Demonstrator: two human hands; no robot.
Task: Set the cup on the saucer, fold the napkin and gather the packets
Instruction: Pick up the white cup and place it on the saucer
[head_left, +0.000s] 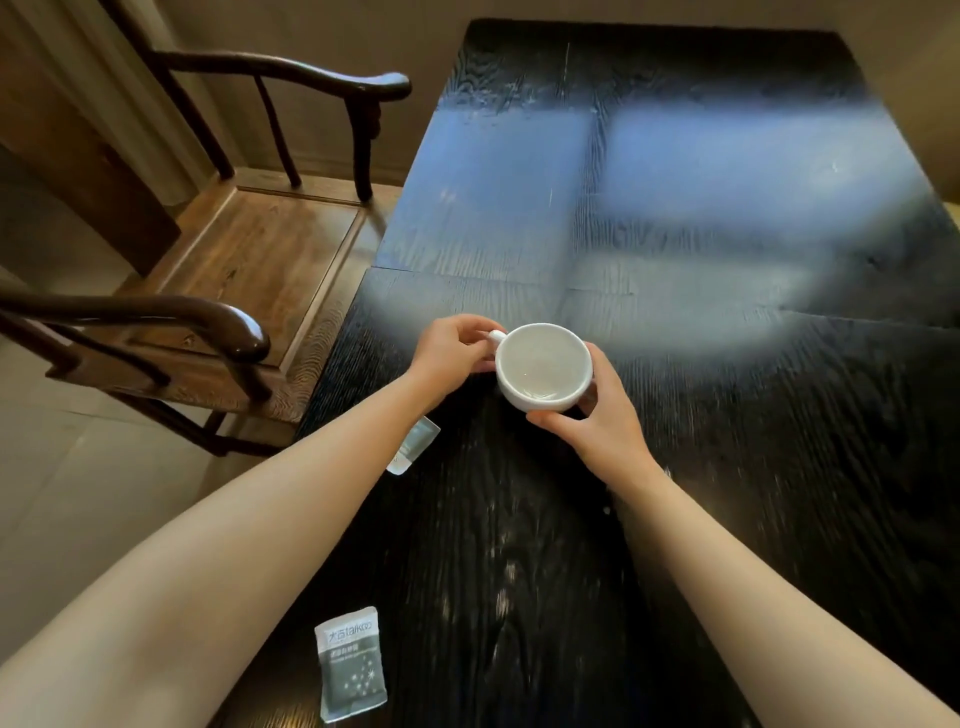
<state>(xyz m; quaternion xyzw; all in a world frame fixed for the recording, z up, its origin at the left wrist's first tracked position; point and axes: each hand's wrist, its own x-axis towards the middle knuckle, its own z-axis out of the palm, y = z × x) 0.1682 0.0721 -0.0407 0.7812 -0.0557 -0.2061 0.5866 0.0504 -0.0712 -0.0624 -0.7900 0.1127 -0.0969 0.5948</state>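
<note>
"talk" on near pkt (352, 665)

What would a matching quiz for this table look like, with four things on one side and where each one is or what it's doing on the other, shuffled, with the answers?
Things:
1. cup
2. left hand
3. near packet
4. far packet

Places or states:
A. partly hidden under the left forearm
B. lying flat by the table's near edge
C. at the handle
D. held between both hands

Pairs: 1-D, 2-C, 3-B, 4-A
</note>
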